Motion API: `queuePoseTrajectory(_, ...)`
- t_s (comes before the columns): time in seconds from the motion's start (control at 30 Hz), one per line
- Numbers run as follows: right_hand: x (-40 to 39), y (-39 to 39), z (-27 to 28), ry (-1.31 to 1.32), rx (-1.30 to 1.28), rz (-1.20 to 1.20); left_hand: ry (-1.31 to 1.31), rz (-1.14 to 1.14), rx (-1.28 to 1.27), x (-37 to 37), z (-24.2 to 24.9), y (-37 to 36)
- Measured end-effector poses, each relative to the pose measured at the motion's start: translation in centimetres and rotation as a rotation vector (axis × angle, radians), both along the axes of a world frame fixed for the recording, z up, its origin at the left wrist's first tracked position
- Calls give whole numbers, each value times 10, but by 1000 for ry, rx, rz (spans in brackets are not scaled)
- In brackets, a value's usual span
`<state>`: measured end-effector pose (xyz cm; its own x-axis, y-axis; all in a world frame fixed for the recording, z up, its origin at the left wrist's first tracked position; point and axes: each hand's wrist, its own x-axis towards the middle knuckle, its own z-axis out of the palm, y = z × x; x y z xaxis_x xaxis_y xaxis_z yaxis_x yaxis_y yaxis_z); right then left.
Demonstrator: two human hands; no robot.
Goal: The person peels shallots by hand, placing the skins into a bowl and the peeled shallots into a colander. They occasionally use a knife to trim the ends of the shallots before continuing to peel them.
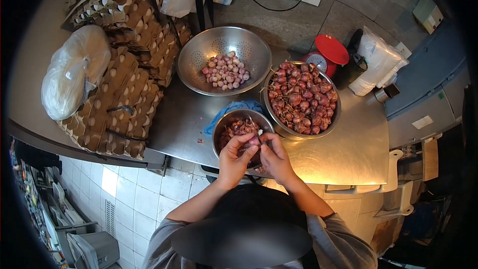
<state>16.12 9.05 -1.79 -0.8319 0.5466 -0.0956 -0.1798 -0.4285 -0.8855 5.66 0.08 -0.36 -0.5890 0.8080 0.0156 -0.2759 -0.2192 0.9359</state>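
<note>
My left hand [233, 162] is closed around a red shallot [254, 141], thumb and fingertips pressed to it. From the other side my right hand [277, 160] pinches at the same shallot; whether a small tool is between its fingers is hidden. Both hands are over the near rim of a small steel bowl [217, 145], which holds reddish, papery shallot skins [238, 128]. Behind it, a steel colander [191, 65] contains peeled pinkish shallots [228, 72]. To the right, unpeeled red shallots [301, 97] with dry roots fill a larger steel bowl [337, 117] to a heap.
A blue cloth [211, 124] lies under the small bowl on the steel table [348, 154]. Stacked egg trays [114, 104] and a filled plastic bag [74, 72] stand left. At the back right are a red kitchen scale [331, 50] and a white bag [376, 60].
</note>
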Motion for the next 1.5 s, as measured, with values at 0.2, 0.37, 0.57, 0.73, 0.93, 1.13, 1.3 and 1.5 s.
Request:
queuePoseTrajectory(0.2, -6, 0, -3, -42, 194, -107, 163, 18, -41, -5, -10, 5)
queuePoseTrajectory(0.37, -2, -3, 5, -83, 229, -39, 168, -130, -143, -20, -8, 1)
queuePoseTrajectory(0.57, 6, 7, 20, -68, -121, 120, 92, -164, -77, -24, -3, 2)
queuePoseTrajectory(0.73, 8, 11, 18, -22, -219, 110, 59, -192, -55, -25, -1, -2)
queuePoseTrajectory(0.93, 10, 13, 23, -131, -116, 36, -250, -258, -33, -25, 14, -10)
queuePoseTrajectory(1.13, 20, -5, 26, -72, -200, 168, -333, -166, 43, -23, 5, -6)
queuePoseTrajectory(1.3, 15, -17, 26, -112, -30, 152, -239, -41, 68, -17, 12, -1)
queuePoseTrajectory(1.5, 20, -12, 29, -73, -172, 165, -291, -39, 84, -16, 7, 0)
